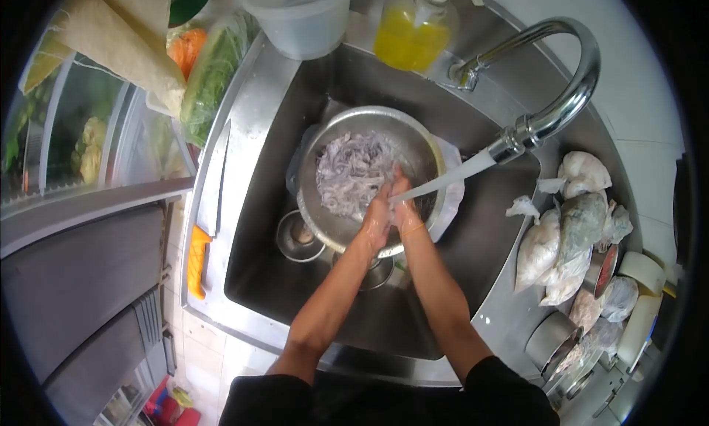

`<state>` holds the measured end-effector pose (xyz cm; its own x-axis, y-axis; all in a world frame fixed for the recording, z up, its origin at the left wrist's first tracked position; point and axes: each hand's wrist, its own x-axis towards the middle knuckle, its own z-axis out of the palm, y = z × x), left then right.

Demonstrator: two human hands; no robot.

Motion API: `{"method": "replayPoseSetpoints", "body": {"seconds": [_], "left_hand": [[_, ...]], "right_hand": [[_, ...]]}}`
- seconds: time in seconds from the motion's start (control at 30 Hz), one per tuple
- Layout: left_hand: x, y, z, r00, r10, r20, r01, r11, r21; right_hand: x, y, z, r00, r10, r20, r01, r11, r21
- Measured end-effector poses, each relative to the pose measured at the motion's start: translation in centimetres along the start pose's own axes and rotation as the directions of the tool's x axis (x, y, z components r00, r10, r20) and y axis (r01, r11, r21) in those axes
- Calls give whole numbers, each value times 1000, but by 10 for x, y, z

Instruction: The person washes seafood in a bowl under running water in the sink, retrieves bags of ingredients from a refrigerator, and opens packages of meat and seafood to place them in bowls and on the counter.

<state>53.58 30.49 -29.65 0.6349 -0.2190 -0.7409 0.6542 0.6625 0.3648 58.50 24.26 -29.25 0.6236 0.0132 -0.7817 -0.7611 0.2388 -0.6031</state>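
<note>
Grey-white shredded pieces, perhaps seafood, (347, 167) lie in a large metal bowl (332, 237) inside the steel sink (258, 263). Water pours from the curved faucet (583, 79) onto both hands. My left hand (378, 215) is over the bowl's right half, beside the pieces, its fingers pressed close to the other hand. Touching it on the right is my right hand (402, 200), under the stream. Water and overlap hide the fingertips, and whether anything is between them cannot be made out.
An orange-handled knife (198, 263) lies on the sink's left edge. Behind stand a plastic tub (299, 19) and a yellow soap bottle (413, 31). Filled plastic bags (580, 226) and a metal pot (550, 337) are at the right. A small bowl (299, 237) sits beside the large one.
</note>
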Motion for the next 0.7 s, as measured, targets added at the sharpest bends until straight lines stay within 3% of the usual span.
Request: {"method": "replayPoseSetpoints", "body": {"seconds": [0.03,0.07,0.13,0.17,0.23,0.27,0.3,0.37,0.43,0.5,0.53,0.57,0.63,0.67,0.7], "left_hand": [[12,2,-2,998,-55,-40,56,998,10],[23,15,0,997,18,-75,5,956,294],[35,40,-4,982,161,-99,-27,640,768],[34,59,2,981,127,-148,65,505,861],[17,106,18,964,81,-252,216,308,927],[27,111,5,944,257,-205,149,220,964],[43,110,-15,896,424,-136,95,117,989],[67,105,-51,860,500,-98,49,110,993],[78,102,-68,929,329,-170,62,316,947],[65,95,-58,929,120,-351,193,652,734],[55,92,-52,914,-1,-406,258,774,578],[56,85,-55,944,-54,-325,205,868,453],[64,56,-74,984,-120,-132,140,978,153],[62,43,-76,988,-107,-115,117,989,86],[58,31,-75,991,-90,-98,93,996,19]], "right_hand": [[-16,-1,6,999,-34,-39,33,999,-30],[-29,-4,19,998,-64,-16,64,998,22],[-28,22,16,993,-119,6,117,981,153],[-11,45,4,988,-157,11,150,961,230],[-15,50,-3,983,105,-148,-58,955,291],[-15,50,-4,949,231,-213,-152,931,333],[-8,59,-7,940,257,-225,-180,933,311],[2,68,-4,971,183,-155,-122,934,336],[4,59,13,983,122,-137,-70,940,333],[31,72,16,991,-112,-66,122,976,177],[53,80,15,998,-67,8,61,941,332],[74,89,14,996,-22,83,-19,883,470],[36,53,33,991,25,-129,7,971,241],[20,39,40,971,26,-239,2,993,115],[27,47,30,979,-18,-202,28,999,45]]}}
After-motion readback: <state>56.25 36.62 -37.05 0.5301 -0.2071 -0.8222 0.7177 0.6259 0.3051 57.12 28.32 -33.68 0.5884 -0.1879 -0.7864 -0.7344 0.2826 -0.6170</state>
